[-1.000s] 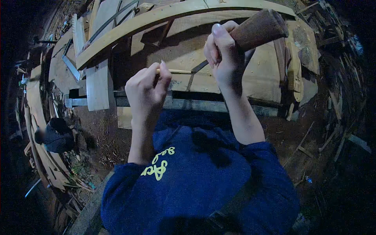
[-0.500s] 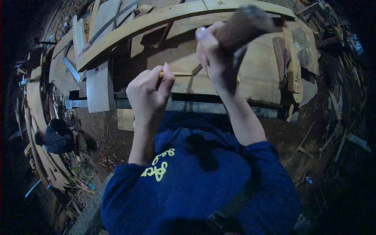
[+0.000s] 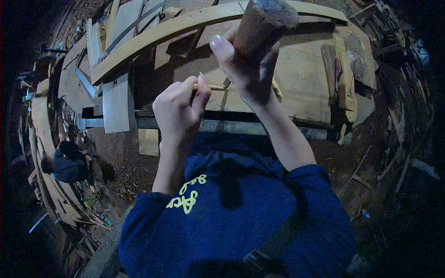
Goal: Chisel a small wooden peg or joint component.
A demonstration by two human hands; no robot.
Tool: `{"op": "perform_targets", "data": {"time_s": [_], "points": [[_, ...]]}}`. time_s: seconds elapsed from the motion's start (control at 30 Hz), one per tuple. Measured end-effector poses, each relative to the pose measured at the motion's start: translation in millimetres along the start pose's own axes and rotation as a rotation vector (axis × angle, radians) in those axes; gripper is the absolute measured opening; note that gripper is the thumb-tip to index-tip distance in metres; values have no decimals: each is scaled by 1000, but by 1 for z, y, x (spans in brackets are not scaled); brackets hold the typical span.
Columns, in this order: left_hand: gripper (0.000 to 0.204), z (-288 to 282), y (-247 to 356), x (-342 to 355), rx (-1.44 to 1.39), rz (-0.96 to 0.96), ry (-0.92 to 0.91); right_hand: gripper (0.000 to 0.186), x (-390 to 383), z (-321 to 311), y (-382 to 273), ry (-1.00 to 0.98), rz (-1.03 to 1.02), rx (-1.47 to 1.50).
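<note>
My left hand is closed in a pinch over the near side of the workbench, gripping a thin pale wooden stick that points right. The stick's far end lies close to a small dark piece on the bench, and I cannot tell if they touch. Raised to the right, my right hand is wrapped round a thick brown wooden mallet. Its broad end is tilted up and away from me, and its handle is hidden by the fingers. Behind both hands runs a long curved pale wooden piece.
The wooden bench top carries brown wood pieces at right. A pale board and a handsaw-like frame are at left. Wood scraps cover the ground. A person is at the left.
My right hand and the mallet have moved left, and the mallet now stands more upright. My left hand has shifted slightly right, still pinching the stick.
</note>
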State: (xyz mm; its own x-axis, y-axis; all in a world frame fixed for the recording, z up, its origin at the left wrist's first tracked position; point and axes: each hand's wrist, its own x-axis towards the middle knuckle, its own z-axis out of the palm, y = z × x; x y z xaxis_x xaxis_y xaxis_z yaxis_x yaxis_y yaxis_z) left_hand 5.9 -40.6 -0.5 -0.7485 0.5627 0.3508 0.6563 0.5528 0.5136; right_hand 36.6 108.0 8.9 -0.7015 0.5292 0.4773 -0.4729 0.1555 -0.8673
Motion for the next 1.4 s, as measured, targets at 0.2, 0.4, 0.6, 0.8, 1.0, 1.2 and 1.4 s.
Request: {"op": "perform_targets", "data": {"time_s": [0.2, 0.4, 0.6, 0.8, 1.0, 1.2, 1.4], "points": [[27, -1, 2, -1, -2, 3, -10, 18, -3, 2, 8, 50, 4, 83], [28, -1, 2, 1, -18, 10, -15, 15, -4, 6, 14, -4, -162, 12], [30, -1, 2, 1, -20, -19, -11, 15, 0, -1, 8, -16, -181, -65], [29, -1, 0, 1, -7, -14, -18, 14, -1, 3, 5, 2, 65, 45], [28, 1, 0, 1, -14, 15, -7, 16, -1, 2, 10, -16, -47, 31], [29, 0, -2, 2, -13, 25, -10, 19, -4, 3, 14, -50, -94, -38], [29, 1, 0, 2, -40, -28, -17, 16, -7, 2, 15, 59, 35, 138]]}}
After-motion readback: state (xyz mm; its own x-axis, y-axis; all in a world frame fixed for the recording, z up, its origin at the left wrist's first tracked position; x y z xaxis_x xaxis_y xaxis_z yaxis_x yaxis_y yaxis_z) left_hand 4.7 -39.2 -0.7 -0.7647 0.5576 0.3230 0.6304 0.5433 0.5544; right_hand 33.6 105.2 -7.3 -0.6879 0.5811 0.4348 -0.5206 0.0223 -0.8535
